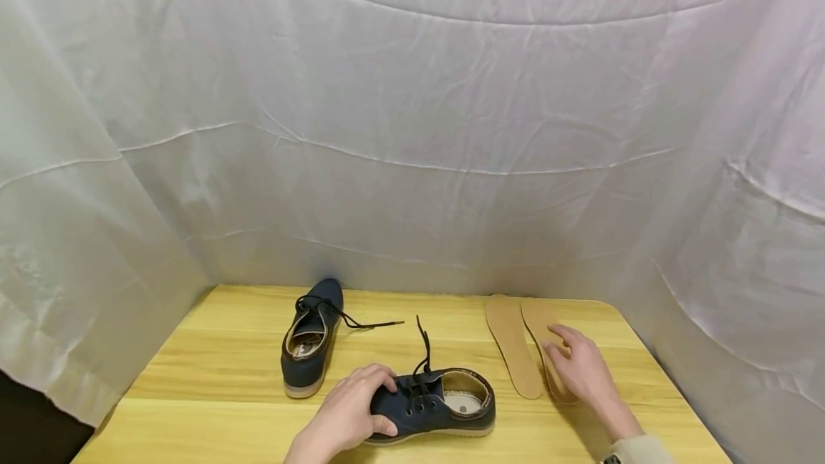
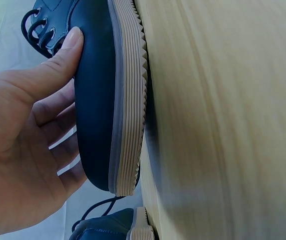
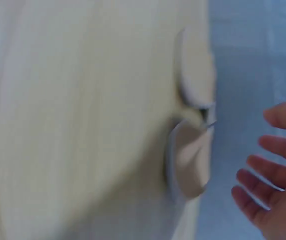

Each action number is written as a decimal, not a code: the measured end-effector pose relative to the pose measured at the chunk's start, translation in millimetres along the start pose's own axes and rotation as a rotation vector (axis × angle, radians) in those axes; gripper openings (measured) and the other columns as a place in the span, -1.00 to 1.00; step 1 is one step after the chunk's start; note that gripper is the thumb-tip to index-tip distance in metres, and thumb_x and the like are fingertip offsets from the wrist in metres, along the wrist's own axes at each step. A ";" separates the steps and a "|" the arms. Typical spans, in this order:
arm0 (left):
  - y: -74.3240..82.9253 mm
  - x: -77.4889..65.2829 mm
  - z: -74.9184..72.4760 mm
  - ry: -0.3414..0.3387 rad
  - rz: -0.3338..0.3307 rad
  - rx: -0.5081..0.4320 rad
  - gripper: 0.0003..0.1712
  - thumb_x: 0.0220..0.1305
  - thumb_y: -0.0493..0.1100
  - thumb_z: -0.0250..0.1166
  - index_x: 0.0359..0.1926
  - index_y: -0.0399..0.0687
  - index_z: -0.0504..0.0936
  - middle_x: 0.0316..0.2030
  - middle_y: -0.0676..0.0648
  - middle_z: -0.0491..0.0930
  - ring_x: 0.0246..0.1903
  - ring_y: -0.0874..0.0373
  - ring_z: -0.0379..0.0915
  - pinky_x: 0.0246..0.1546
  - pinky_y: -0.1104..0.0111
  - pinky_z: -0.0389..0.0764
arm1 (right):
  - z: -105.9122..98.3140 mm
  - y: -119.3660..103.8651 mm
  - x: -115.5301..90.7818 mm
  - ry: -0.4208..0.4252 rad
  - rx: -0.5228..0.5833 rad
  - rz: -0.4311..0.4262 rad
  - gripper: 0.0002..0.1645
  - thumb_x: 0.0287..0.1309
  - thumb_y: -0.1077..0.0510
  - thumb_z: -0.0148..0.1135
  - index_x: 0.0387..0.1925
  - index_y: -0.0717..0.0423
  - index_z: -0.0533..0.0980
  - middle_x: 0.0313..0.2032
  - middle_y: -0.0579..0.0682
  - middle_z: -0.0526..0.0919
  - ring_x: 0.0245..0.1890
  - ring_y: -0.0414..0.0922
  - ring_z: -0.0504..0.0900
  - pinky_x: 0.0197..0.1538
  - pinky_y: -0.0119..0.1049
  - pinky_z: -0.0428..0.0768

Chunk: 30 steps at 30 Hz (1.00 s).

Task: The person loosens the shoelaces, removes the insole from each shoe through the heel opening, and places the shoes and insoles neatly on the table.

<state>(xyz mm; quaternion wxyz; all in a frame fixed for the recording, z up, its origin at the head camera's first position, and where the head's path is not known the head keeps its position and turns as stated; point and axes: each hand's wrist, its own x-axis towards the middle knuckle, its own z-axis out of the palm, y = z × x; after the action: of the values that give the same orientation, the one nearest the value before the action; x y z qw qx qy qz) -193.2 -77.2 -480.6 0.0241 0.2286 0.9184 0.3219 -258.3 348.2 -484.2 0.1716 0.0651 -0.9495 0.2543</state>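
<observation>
My left hand [image 1: 348,407] grips the toe of a dark blue lace-up shoe [image 1: 445,415], thumb on the near side and fingers over the far side. The shoe lies sideways on the table, its heel to the right and black laces loose on top. In the left wrist view, the thumb [image 2: 65,60] presses beside the eyelets, above a pale ridged sole [image 2: 130,100]. At the right, my right hand [image 1: 585,371] hovers with spread fingers over the right one of two tan insoles [image 1: 538,317]. The right wrist view shows those fingers [image 3: 268,172] holding nothing.
The matching blue shoe [image 1: 303,372] stands back left, toe away, one lace trailing right. Beside the right insole lies the other tan insole [image 1: 513,346]. Pale cloth [image 1: 412,199] hangs behind and around the wooden table [image 1: 213,378].
</observation>
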 end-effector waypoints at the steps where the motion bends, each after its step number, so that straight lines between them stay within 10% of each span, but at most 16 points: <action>1: 0.0 -0.1 -0.2 0.002 0.000 0.001 -0.49 -0.04 0.14 0.65 -0.08 0.20 0.65 0.19 0.10 0.59 0.21 -0.08 0.50 0.15 -0.11 0.51 | -1.0 -6.6 -0.2 0.036 0.050 -0.014 -0.50 0.45 0.11 0.25 0.30 0.27 0.54 0.25 0.37 0.56 0.07 0.33 0.62 0.08 0.21 0.62; 10: -0.4 -0.6 0.0 0.008 0.002 0.015 -0.48 -0.04 0.15 0.64 -0.07 0.21 0.65 0.19 0.11 0.58 0.21 -0.06 0.50 0.15 -0.11 0.51 | 6.4 -65.0 -2.1 0.195 0.315 -0.170 -0.62 0.38 0.26 0.33 0.19 0.21 0.60 0.08 0.16 0.69 -0.12 -0.09 0.69 -0.11 -0.50 0.63; 30: 0.4 -1.0 -0.4 0.008 0.003 0.029 -0.48 -0.03 0.14 0.64 -0.06 0.20 0.65 0.19 0.12 0.58 0.22 -0.05 0.49 0.15 -0.10 0.52 | 46.4 -113.8 -14.9 -0.021 0.311 -0.490 -0.70 0.29 0.26 0.40 0.04 0.09 0.68 0.00 -0.04 0.75 -0.14 -0.07 0.70 -0.14 -0.17 0.73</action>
<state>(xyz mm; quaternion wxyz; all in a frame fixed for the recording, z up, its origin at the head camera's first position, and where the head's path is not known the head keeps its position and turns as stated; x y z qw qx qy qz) -192.2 -77.6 -480.1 0.0164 0.2291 0.9228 0.3093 -234.0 227.2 -474.8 0.2060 0.3207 -0.8569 0.3472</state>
